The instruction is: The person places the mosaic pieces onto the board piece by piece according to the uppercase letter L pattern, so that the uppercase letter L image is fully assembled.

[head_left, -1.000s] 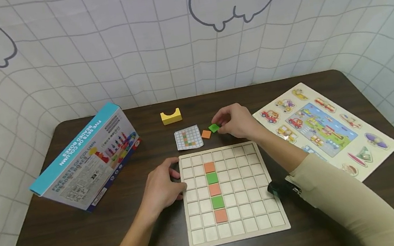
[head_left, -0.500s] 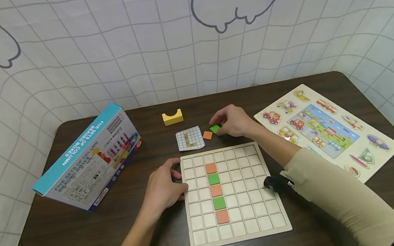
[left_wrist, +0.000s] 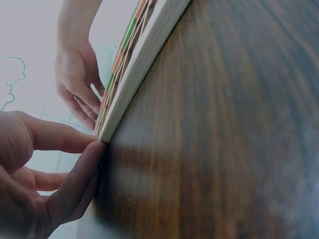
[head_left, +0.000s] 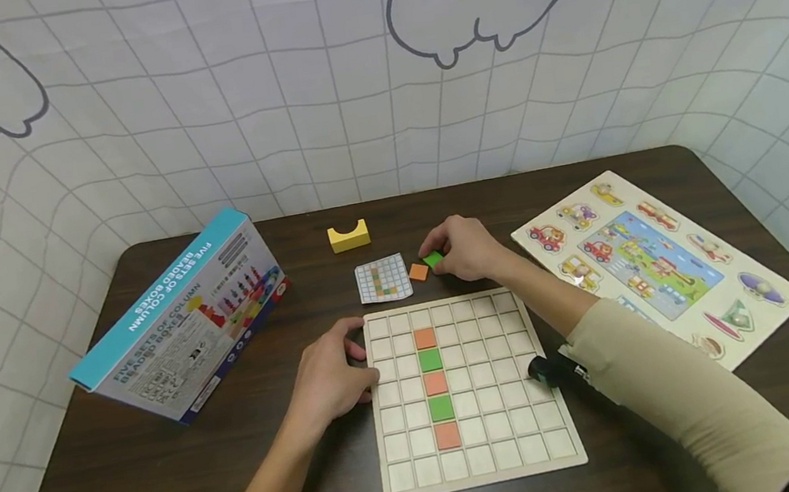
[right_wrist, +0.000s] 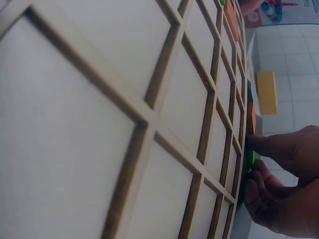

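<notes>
A pale wooden grid board lies on the dark table, with orange and green square tiles alternating down one column. My left hand holds the board's left edge near its far corner; in the left wrist view, thumb and finger meet at that edge. Beyond the board, my right hand pinches a green tile between thumb and fingers, low at the tabletop. Beside it lies a loose orange tile. A small pattern card with a coloured grid is left of that tile.
At the left a blue-and-white box stands on the table. A yellow arched block sits behind the card. On the right, a picture puzzle board lies under the right forearm's far side. A grid-patterned curtain hangs behind.
The head view shifts slightly. My right hand stays at the green tile, its fingers barely moving, and the left hand keeps its place on the board.
</notes>
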The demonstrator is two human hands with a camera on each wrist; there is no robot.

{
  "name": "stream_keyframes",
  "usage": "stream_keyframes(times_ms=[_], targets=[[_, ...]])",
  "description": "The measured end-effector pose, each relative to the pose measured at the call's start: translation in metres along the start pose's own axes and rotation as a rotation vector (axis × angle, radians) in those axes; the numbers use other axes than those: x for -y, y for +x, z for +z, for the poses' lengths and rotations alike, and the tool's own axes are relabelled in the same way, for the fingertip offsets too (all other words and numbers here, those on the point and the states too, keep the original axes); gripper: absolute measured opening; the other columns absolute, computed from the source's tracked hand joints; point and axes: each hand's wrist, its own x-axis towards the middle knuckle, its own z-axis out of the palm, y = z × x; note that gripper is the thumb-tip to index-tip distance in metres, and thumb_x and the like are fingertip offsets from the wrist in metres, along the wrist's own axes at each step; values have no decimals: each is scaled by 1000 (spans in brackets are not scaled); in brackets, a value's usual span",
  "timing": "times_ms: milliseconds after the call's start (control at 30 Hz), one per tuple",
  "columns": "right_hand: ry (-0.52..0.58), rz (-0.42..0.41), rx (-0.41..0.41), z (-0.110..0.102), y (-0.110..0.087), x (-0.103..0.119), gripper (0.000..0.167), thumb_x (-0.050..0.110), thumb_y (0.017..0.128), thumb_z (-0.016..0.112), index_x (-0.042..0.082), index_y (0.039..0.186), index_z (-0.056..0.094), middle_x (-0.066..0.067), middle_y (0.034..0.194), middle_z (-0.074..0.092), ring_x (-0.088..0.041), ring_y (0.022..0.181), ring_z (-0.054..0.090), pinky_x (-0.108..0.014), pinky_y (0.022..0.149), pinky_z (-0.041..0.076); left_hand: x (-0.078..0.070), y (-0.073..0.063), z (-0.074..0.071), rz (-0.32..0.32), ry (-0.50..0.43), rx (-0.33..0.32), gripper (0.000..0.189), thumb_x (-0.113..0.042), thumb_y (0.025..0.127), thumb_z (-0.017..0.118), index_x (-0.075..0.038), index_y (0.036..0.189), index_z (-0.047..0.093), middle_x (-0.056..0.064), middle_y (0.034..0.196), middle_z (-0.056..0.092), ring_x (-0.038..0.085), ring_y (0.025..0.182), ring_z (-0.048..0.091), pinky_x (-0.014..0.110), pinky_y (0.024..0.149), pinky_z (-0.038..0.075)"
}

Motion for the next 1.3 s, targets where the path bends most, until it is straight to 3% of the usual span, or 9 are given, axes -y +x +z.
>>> stream_keyframes(times_ms=[267,1300], targets=[[-4,33,-12,-2,-4,3,26,1,89,78,8,113,79,-11,116,76,-27,101,70,-38,87,60,1,1,2,6,5,-1,74,-1,80,81,-12,148,54,12,101,62,16,53,66,28,49,57],[-9,31,-56,-6,-29,2,22,11,90,80,11,112,80,-7,109,77,-24,100,68,-42,88,56,1,0,-1,12,18,-1,74,-2,81,81,-12,148,54,12,101,62,17,54,66,28,50,57]])
